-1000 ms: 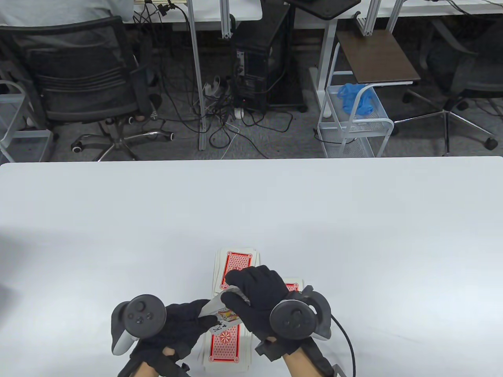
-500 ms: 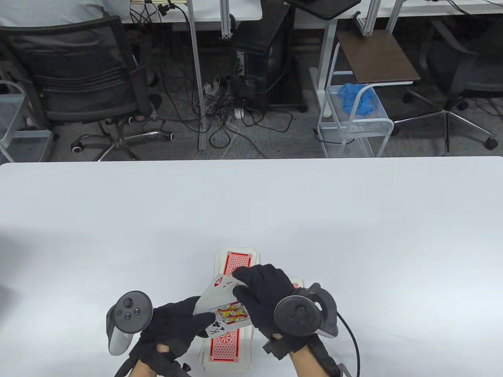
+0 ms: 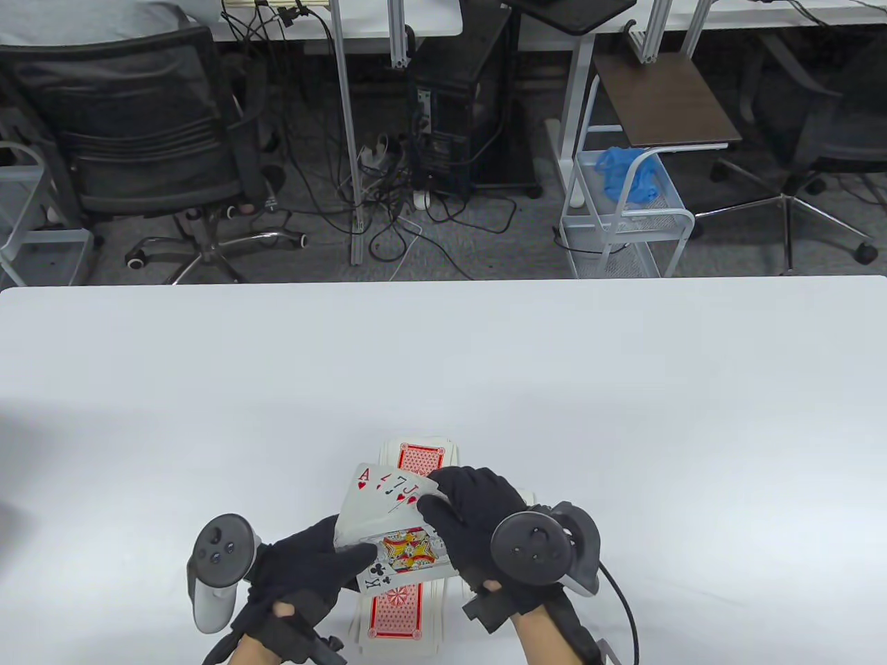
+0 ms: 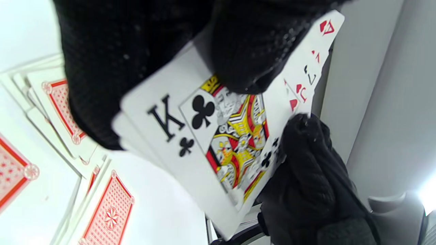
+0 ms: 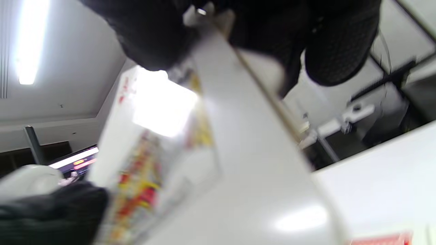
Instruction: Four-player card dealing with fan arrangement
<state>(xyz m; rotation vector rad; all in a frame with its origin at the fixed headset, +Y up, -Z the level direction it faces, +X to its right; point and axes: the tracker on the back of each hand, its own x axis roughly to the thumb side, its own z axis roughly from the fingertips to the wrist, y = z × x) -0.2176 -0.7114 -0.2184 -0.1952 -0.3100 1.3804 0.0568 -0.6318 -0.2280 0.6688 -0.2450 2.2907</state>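
Note:
Both gloved hands hold one fan of face-up cards (image 3: 388, 516) just above the table's near edge. The king of clubs (image 3: 409, 554) lies in front, with an ace, a 7 and a jack spread behind it. My left hand (image 3: 326, 564) grips the fan's lower left corner, thumb on the king (image 4: 218, 136). My right hand (image 3: 461, 512) pinches the fan's right edge. In the right wrist view the cards (image 5: 204, 143) are a close blur under the fingers. Red-backed card piles lie face down on the table: one beyond the hands (image 3: 419, 457), one below them (image 3: 395, 613).
The white table (image 3: 443, 360) stretches far ahead and to both sides. More red-backed cards (image 4: 61, 102) lie spread on the table in the left wrist view. Beyond the far edge are an office chair (image 3: 138, 138), cables and a white cart (image 3: 624, 215).
The held cards have turned face up toward the camera and spread from a tight packet into a fan. The left hand shifted slightly left and the right hand slightly right.

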